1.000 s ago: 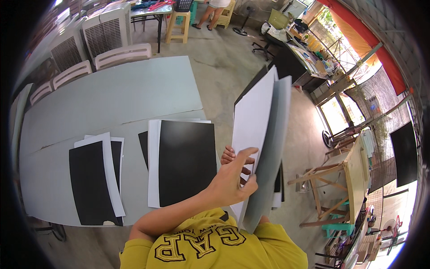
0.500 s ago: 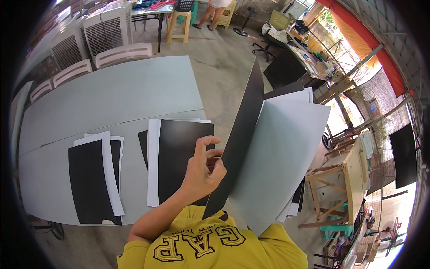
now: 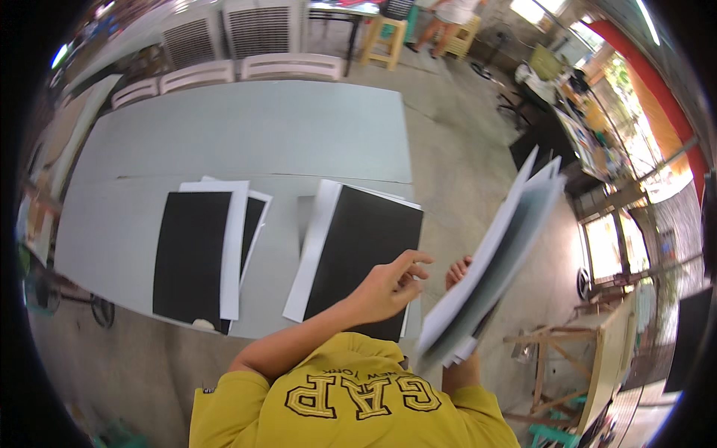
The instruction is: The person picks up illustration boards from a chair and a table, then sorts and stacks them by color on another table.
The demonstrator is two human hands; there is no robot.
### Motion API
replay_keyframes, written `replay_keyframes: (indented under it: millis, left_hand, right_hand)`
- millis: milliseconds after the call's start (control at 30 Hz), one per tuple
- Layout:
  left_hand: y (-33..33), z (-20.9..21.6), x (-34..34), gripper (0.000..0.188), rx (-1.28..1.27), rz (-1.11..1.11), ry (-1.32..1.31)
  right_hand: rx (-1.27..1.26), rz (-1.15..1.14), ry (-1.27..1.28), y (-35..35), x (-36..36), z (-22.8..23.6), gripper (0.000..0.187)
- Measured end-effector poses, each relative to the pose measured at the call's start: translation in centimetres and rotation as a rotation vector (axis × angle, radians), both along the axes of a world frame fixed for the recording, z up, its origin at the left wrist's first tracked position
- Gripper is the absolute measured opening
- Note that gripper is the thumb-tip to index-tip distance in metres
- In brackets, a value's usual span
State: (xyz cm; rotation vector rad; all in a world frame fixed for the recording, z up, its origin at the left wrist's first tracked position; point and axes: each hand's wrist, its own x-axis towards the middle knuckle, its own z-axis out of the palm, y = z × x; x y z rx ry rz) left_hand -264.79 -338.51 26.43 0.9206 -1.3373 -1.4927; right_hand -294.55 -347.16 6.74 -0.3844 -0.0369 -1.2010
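My left hand (image 3: 390, 287) hovers over the nearer right pile, its fingers loosely curled and apart, with nothing in them. Beneath it lies a black sheet (image 3: 366, 239) on top of white sheets (image 3: 305, 276), fanned out on the grey table. A bundle of large white and grey sheets (image 3: 482, 272) stands tilted on edge at my right, off the table's side. My right hand (image 3: 458, 272) grips it from behind; only some fingertips show, and the bundle hides the rest. Further left rests a second pile with a black sheet (image 3: 193, 254) uppermost and white ones askew below.
The grey folding table (image 3: 246, 127) has white chairs (image 3: 291, 66) along its far side. A wooden table frame (image 3: 590, 358) stands at the right, a cluttered desk (image 3: 579, 138) at the far right. Another person (image 3: 441, 26) is beside a yellow stool (image 3: 385, 43) at the back.
The view has turned left. The black sheet upright beside my left hand no longer shows on the bundle; a white face shows there. The bundle is narrower, and my right fingertips have appeared.
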Motion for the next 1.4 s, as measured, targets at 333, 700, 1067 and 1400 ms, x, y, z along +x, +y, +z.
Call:
replay_keyframes:
  millis: [333,700,1067,1400]
  left_hand:
    - [1.3,-23.0,11.0,0.028,0.198,0.719,-0.799]
    - [0.4,-21.6,7.5,0.044,0.366,0.736,-0.692]
    - [0.9,-19.8,3.4,0.033,0.346,0.504,-0.512]
    - [2.5,-21.7,4.8,0.033,-0.028,0.711,-0.873]
  right_hand:
    - [0.496,-0.118,1.101,-1.9,0.6,0.1,0.052]
    - [0.501,-0.062,1.227,0.7,4.6,-1.8,0.054]
    - [0.601,-0.107,1.072,3.1,-0.7,-1.0,0.05]
    - [0.494,-0.511,0.672,8.2,-6.9,-1.2,0.056]
